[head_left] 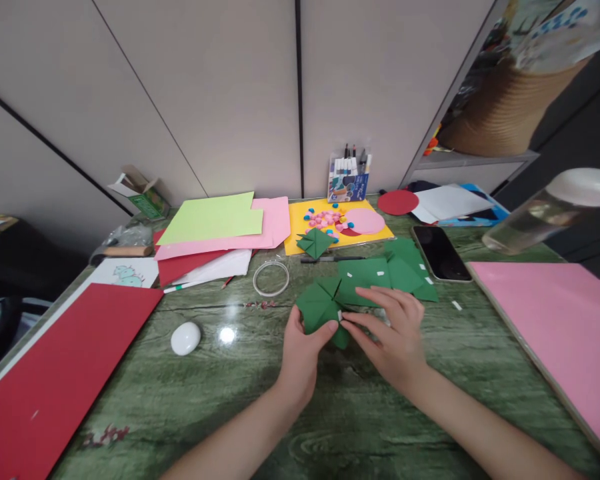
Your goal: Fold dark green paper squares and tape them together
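Observation:
My left hand [300, 357] pinches the lower left side of a folded green paper piece [320, 305] on the green marbled table [220, 393]. My right hand [393, 333] presses fingertips on the same piece's right edge, near a small white tape bit. Behind it lie more folded green paper pieces [380, 275] with white tape tabs. Another small green folded shape [315, 242] rests on a yellow sheet [297, 223] further back.
A tape roll [271, 278] and a white oval object [185, 338] sit to the left. Red sheet [55, 373] at left, pink board [565, 327] at right, phone [440, 253], black pen [333, 259], marker pack [349, 177], stacked coloured papers [220, 223], a clear bottle [545, 213].

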### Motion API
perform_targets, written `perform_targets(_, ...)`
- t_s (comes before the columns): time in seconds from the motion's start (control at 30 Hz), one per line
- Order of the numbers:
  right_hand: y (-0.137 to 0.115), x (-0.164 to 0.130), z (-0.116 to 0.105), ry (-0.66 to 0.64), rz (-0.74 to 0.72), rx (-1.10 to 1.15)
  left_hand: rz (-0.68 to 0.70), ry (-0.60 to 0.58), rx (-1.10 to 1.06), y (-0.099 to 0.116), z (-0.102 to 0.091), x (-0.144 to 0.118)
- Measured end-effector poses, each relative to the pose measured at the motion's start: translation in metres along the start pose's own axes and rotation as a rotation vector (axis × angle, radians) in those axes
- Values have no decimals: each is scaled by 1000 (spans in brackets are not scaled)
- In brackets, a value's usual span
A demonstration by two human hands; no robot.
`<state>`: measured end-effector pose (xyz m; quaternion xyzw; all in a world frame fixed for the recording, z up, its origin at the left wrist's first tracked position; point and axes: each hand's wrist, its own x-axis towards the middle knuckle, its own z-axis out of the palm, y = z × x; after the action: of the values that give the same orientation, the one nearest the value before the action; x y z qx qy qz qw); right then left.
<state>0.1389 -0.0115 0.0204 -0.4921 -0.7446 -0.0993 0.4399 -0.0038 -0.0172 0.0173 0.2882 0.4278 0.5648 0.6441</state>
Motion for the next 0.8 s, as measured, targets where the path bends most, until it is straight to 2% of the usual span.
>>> perform_targets(0.57, 0, -6, 2, -21, -6, 15, 99, 65, 203, 1, 0, -3)
perform_targets(0.8, 0, -2, -1, -45, 10, 24, 96, 72, 209, 2, 2, -5)
